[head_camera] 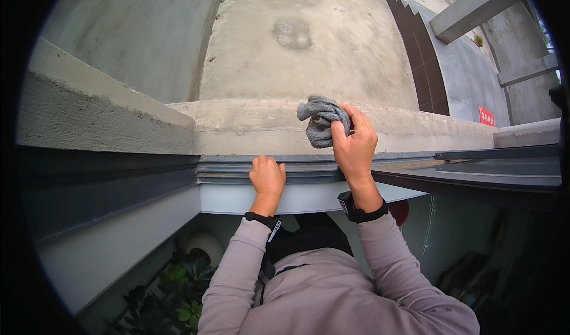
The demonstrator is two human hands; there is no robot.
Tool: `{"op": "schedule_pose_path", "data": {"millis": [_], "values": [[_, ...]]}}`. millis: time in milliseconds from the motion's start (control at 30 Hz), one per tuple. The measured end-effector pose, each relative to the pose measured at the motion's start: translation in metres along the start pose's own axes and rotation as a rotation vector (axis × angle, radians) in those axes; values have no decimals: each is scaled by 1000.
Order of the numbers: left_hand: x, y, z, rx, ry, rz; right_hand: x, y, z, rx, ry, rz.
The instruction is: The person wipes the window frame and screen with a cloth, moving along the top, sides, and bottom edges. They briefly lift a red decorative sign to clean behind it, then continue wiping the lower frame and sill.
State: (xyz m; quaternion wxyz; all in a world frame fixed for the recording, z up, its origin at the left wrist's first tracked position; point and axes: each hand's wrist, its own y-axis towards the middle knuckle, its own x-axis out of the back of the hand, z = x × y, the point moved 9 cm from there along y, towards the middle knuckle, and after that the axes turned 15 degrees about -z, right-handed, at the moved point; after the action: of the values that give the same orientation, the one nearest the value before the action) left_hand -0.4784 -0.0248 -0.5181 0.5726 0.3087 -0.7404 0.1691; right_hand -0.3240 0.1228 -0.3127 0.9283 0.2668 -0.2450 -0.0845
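A crumpled grey cloth (321,121) is held between the thumb and fingers of my right hand (356,143), above the outer concrete ledge (249,125). My left hand (268,177) rests with curled fingers on the grooved metal track of a sliding window (307,168); whether it grips the track's edge cannot be told. A white inner sill (311,197) lies just below the track, between my body and the frame. Both wrists wear black bands with small devices.
On the right stands a dark-framed sliding window panel (490,172). The dark side frame (111,170) and a concrete side wall (102,116) bound the left. Leafy potted plants (178,286) are indoors at lower left. Beyond the ledge lies a concrete floor (311,59) far below.
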Motion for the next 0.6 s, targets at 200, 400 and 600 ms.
{"op": "schedule_pose_path", "data": {"millis": [200, 400, 600], "values": [[-9, 7, -7, 49, 69, 73, 3, -1, 6, 30, 12, 6], [-13, 8, -4, 104, 81, 77, -1, -3, 4, 22, 15, 39], [-16, 3, -3, 112, 67, 27, -1, -9, -1, 33, 25, 26]]}}
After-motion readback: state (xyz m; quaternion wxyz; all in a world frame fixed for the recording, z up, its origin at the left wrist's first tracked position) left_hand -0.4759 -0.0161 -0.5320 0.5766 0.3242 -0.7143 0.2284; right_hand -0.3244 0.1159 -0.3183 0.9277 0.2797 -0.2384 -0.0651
